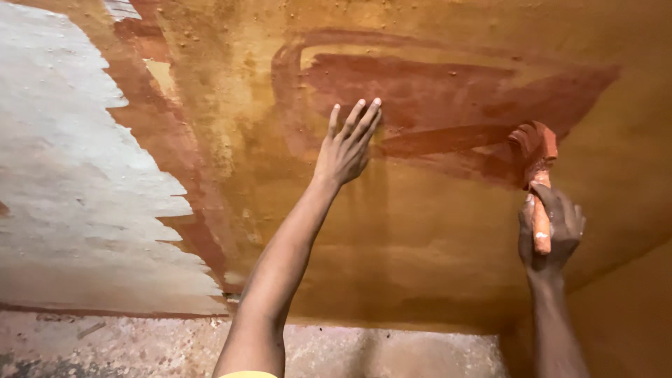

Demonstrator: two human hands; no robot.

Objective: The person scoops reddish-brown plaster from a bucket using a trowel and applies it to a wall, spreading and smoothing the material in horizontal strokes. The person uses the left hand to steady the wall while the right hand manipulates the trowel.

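Two bare forearms rise from the lower edge of the head view, and we follow them outward to the painted surface. At the bottom we see a mottled grey-pink rough band of unpainted masonry (392, 350), nearest the camera. Above it, our left hand (344, 148) is open, fingers spread and extended, with the fingertips (375, 103) laid flat against the ochre-yellow plastered surface (420, 245). Our right hand (550, 231) is closed around the handle of an orange-red paint-soaked brush (535, 161); the handle runs up from the fist, and the bristle head presses against the surface at the right end of a wide dark red-brown patch of fresh paint strokes (434, 98). The left fingertips rest at the left margin of that same patch, so the two hands stand well apart. Farther left, a red-brown painted stripe (175, 140) runs diagonally, bordering a white-grey jagged area of bare plaster (70, 175).
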